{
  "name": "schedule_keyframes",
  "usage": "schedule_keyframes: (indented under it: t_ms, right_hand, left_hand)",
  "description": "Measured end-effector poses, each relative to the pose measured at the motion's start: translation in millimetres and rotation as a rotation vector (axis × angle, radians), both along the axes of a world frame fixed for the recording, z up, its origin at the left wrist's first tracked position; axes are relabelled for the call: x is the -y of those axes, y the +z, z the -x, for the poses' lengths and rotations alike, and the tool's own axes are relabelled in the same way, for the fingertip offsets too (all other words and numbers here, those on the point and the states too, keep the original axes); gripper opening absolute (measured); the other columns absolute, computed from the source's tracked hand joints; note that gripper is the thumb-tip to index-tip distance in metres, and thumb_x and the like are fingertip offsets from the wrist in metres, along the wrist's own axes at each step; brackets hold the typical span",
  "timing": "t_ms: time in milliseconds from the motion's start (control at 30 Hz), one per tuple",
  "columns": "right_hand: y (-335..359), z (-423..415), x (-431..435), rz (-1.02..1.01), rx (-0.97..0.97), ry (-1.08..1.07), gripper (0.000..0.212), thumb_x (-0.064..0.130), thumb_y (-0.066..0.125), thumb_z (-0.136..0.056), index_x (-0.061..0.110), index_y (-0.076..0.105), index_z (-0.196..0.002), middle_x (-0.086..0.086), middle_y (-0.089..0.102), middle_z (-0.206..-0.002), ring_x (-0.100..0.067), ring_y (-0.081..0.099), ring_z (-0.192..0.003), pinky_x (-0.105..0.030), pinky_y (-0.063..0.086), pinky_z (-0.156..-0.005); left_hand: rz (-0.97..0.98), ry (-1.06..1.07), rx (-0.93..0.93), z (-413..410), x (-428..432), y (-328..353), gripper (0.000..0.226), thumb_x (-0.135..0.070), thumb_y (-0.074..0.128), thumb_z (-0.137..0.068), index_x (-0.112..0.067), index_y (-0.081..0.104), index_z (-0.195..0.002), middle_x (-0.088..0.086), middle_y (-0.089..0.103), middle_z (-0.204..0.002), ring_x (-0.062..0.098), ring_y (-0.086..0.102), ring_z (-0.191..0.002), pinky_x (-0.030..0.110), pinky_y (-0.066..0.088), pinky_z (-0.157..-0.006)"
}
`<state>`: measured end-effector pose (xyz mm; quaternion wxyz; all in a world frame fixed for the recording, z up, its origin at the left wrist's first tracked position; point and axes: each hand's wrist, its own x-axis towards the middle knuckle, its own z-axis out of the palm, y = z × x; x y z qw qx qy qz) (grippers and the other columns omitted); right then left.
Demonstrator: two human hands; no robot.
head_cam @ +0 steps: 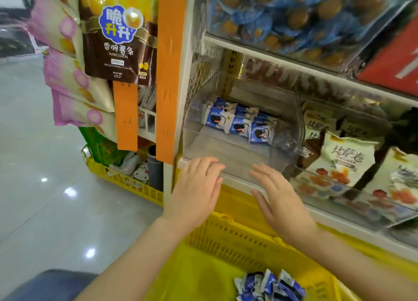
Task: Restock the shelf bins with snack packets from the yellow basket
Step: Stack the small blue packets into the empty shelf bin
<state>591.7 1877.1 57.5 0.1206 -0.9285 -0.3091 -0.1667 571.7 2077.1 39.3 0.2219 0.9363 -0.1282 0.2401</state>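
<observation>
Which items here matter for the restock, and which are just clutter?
Job: yellow plastic basket; blue-and-white snack packets in it; clear plastic shelf bin with matching packets inside; left hand and right hand at its front edge.
Clutter: brown potato-stick bag; pink-and-cream hanging bags; cream bags in the neighbouring bin.

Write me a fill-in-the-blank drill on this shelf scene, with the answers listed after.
The packets inside the clear bin are white and ____.
They lie toward the bin's ____, with its front part bare.
The ____ basket holds spare packets.
The left hand and right hand, at the bin's front edge, hold ____.

Missing words: blue; back; yellow; nothing.
</observation>
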Motion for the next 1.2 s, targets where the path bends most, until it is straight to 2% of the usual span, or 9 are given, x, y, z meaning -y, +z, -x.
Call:
schedule_keyframes:
  t_ms: [133, 300, 433, 533, 767, 867, 1033, 1100, 1200]
  right_hand:
    - [-56.1, 39.9, 34.5, -0.063, -0.163, -0.060, 0.027, 0.022, 0.054, -0.091, 0.011, 0.058, -0.115, -0.003, 0.059, -0.112, -0.019, 0.057, -0.104, -0.026, 0.043, -0.091]
    - [-152.2, 86.0, 73.6, 0.088, -0.669, -0.244, 0.033, 0.032, 0.035, -0.101, 0.022, 0.041, -0.131, 0.006, 0.045, -0.126, -0.008, 0.044, -0.118, -0.017, 0.033, -0.097]
    - [-212.7, 124.7, 87.1, 0.070, -1.079, -0.318, 0.040, 0.027, 0.045, -0.099, 0.019, 0.038, -0.137, 0.001, 0.046, -0.139, -0.012, 0.049, -0.121, -0.024, 0.040, -0.101]
    - [-243.0, 145.5, 88.4, 0.140, -1.266, -0.288, 0.055, 0.026, 0.049, -0.097, 0.018, 0.027, -0.146, 0.000, 0.032, -0.150, -0.018, 0.038, -0.134, -0.030, 0.033, -0.110]
    - [-266.3, 145.9, 80.5, 0.308, -1.316, -0.247, 0.064, 0.030, 0.056, -0.093, 0.024, 0.023, -0.147, -0.005, 0.033, -0.149, -0.024, 0.035, -0.134, -0.035, 0.033, -0.107]
    - [-267.7, 141.6, 76.3, 0.390, -1.243, -0.204, 0.050, 0.027, 0.056, -0.092, 0.023, 0.039, -0.139, -0.003, 0.043, -0.140, -0.024, 0.041, -0.126, -0.034, 0.036, -0.103]
    - [-260.4, 140.1, 62.3, 0.389, -1.226, -0.167, 0.012, 0.012, 0.047, -0.094, 0.015, 0.055, -0.102, -0.009, 0.051, -0.119, -0.022, 0.049, -0.100, -0.027, 0.037, -0.083]
    - [-252.0, 139.3, 61.5, 0.357, -1.253, -0.197, 0.012, 0.007, 0.044, -0.094, 0.016, 0.051, -0.090, -0.011, 0.052, -0.108, -0.022, 0.048, -0.089, -0.029, 0.040, -0.082]
    - [-238.4, 136.6, 65.0, 0.234, -1.231, -0.269, 0.012, 0.009, 0.045, -0.094, 0.016, 0.055, -0.093, -0.011, 0.061, -0.103, -0.024, 0.058, -0.087, -0.032, 0.045, -0.074]
  left_hand:
    - [0.048, 0.085, -0.088, 32.9, 7.9, -44.7, 0.024, -0.022, 0.042, -0.094, -0.014, 0.059, -0.108, 0.002, 0.058, -0.106, 0.021, 0.053, -0.099, 0.036, 0.042, -0.085]
    - [0.076, 0.343, -0.482, 59.4, -8.1, -111.2, 0.031, -0.019, 0.046, -0.095, -0.007, 0.049, -0.123, 0.014, 0.053, -0.116, 0.032, 0.049, -0.105, 0.041, 0.038, -0.088]
    - [0.302, 0.477, -0.708, 78.5, -25.2, -148.1, 0.032, -0.021, 0.040, -0.097, -0.005, 0.045, -0.124, 0.021, 0.053, -0.118, 0.038, 0.052, -0.108, 0.043, 0.041, -0.085]
    - [0.279, 0.517, -0.758, 85.6, -33.5, -162.8, 0.028, -0.025, 0.036, -0.099, -0.006, 0.046, -0.117, 0.023, 0.060, -0.108, 0.041, 0.058, -0.099, 0.041, 0.041, -0.075]
    - [0.268, 0.512, -0.682, 86.6, -35.2, -169.4, 0.027, -0.025, 0.037, -0.099, -0.005, 0.049, -0.114, 0.025, 0.063, -0.099, 0.042, 0.059, -0.092, 0.038, 0.037, -0.067]
    - [0.258, 0.520, -0.683, 86.0, -34.4, -170.5, 0.029, -0.026, 0.036, -0.099, -0.007, 0.048, -0.117, 0.023, 0.063, -0.102, 0.041, 0.059, -0.093, 0.038, 0.039, -0.068]
    - [0.262, 0.526, -0.699, 85.3, -35.7, -171.0, 0.029, -0.025, 0.035, -0.099, -0.006, 0.048, -0.117, 0.023, 0.062, -0.105, 0.039, 0.059, -0.096, 0.038, 0.040, -0.071]
    - [0.297, 0.524, -0.709, 85.8, -34.6, -168.5, 0.029, -0.022, 0.036, -0.099, -0.004, 0.048, -0.119, 0.023, 0.059, -0.111, 0.038, 0.056, -0.101, 0.038, 0.040, -0.075]
    - [0.259, 0.488, -0.632, 88.2, -27.9, -163.3, 0.035, -0.013, 0.043, -0.095, -0.002, 0.044, -0.128, 0.022, 0.051, -0.120, 0.037, 0.048, -0.111, 0.041, 0.037, -0.091]
